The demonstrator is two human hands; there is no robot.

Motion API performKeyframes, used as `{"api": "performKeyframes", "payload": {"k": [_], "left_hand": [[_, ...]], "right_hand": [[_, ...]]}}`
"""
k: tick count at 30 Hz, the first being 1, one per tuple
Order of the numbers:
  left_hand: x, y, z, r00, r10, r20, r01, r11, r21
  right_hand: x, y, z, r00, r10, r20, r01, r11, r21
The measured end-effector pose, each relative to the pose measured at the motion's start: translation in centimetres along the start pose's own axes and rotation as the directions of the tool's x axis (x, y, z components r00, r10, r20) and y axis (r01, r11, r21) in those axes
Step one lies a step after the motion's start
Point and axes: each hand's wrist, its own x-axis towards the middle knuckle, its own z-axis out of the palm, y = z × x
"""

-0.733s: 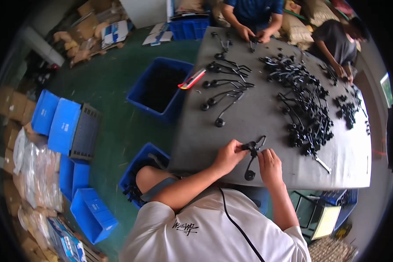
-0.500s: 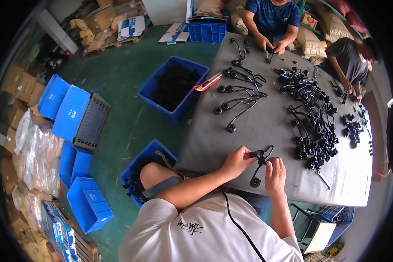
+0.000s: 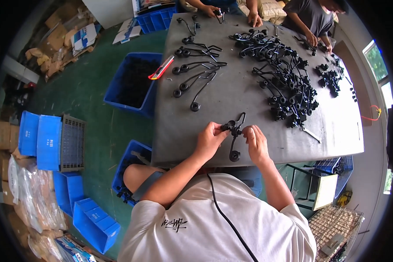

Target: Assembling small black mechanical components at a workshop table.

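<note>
Over the table's near edge I hold a black bent-rod part (image 3: 234, 129). It has a narrow wire loop at its far end, a clamp-like body in the middle and a round roller-like end toward me. My left hand (image 3: 210, 142) pinches the clamp body from the left. On the other side my right hand (image 3: 257, 143) is closed at the part's right side, thumb and fingers together. Whatever its fingertips pinch is hidden. Similar bent rods with round ends (image 3: 195, 106) lie in a row farther up the table.
A large pile of black parts (image 3: 288, 83) covers the table's right half, with a wrench (image 3: 311, 135) beside it. A red utility knife (image 3: 162, 67) lies at the left edge. Blue bins (image 3: 150, 109) stand on the floor. Two co-workers (image 3: 308, 19) handle parts across the table.
My view has shifted, so the table appears farther left and higher. Both hands stay at the bent-rod part. The co-worker opposite has moved one hand away from the part held in the other.
</note>
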Motion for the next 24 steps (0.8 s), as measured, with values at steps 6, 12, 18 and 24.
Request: {"api": "performKeyframes", "payload": {"k": [6, 12, 18, 24], "left_hand": [[0.0, -0.2, 0.2, 1.0, 0.005, 0.006, -0.005, 0.999, -0.054], [-0.4, -0.9, -0.1, 0.999, 0.048, -0.01, -0.049, 0.998, -0.03], [-0.6, -1.3, 0.3, 0.997, 0.076, -0.016, -0.076, 0.997, 0.032], [-1.0, 1.7, 3.1, 0.922, 0.378, -0.081, -0.339, 0.891, 0.302]], "right_hand": [[-0.1, -0.2, -0.6, 0.996, -0.078, 0.037, 0.082, 0.99, -0.113], [0.3, -1.0, 0.4, 0.996, -0.09, 0.016, 0.091, 0.981, -0.172], [-0.1, -0.2, 0.4, 0.999, 0.01, 0.049, -0.008, 0.999, -0.039], [-0.3, 2.0, -2.6, 0.938, 0.263, 0.226, -0.334, 0.862, 0.381]]}}
